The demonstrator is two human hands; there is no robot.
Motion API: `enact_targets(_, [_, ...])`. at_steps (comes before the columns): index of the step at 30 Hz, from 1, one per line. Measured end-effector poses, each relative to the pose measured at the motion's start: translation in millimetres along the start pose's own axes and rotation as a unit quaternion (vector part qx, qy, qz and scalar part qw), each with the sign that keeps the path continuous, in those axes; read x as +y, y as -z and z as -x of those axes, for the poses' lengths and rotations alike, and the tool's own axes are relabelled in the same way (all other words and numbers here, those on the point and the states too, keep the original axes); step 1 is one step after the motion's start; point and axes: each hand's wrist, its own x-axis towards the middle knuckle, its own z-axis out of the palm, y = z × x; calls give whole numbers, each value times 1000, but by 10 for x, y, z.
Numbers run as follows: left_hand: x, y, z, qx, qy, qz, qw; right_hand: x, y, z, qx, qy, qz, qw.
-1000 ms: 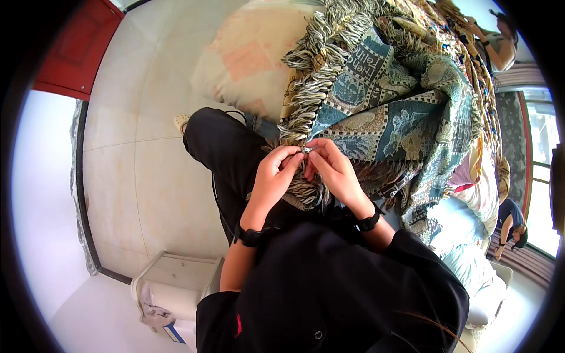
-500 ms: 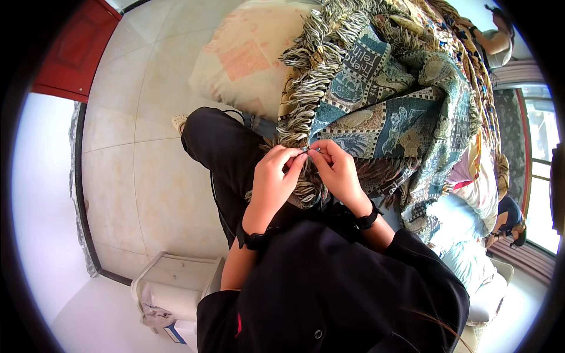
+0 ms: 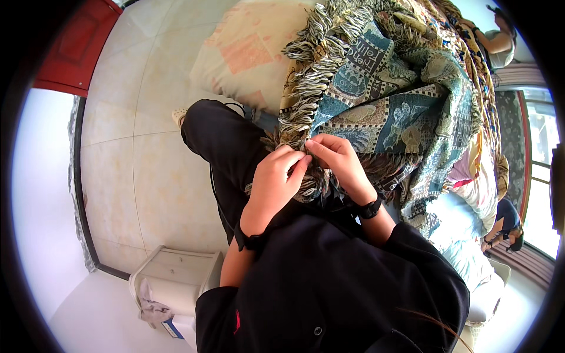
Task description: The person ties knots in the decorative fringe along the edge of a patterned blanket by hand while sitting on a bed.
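Note:
A teal, beige and dark patterned woven blanket with a thick fringe lies across the bed's edge and reaches my lap. My left hand is closed in a pinch at the lower part of the fringe, thumb and forefinger together. Just to its right, my right hand also pinches at the blanket's fringed edge, its thumb and forefinger almost meeting. The fingertips of both hands are close together. Whatever finer strand or small thing lies between them is too small to make out.
A pale bed cover with pink patches lies beyond my knee. At lower left stands a white cabinet with a grey cloth on it. Two other people are at the far right, near the window. A red door is at upper left.
My right fingertips have shifted slightly left and up along the fringe. The left hand stays almost in place, still pinching. The person at the lower right has moved slightly.

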Motion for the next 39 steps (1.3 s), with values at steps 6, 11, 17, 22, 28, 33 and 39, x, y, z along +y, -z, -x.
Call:
enact_targets(6, [-51,-25,-26,9,-52,-82,995,10,44,7,-22,-40,-68,997])
enact_targets(11, [-69,-17,-16,8,-46,-92,995,37,74,24,-65,-26,-148,987])
enact_targets(17, [69,73,-5,13,-5,-28,999,16,12,11,-40,-4,-64,997])
enact_targets(22, [121,98,-36,119,35,68,990,30,3,-28,-64,0,-56,996])
enact_targets(28, [115,60,-46,46,81,143,985,70,-46,-13,-30,36,-19,999])
enact_targets(33, [-25,0,-45,27,68,109,991,136,-29,-9,-32,54,30,998])
enact_targets(39, [-28,45,-89,38,13,18,999,108,19,-31,-33,76,82,993])
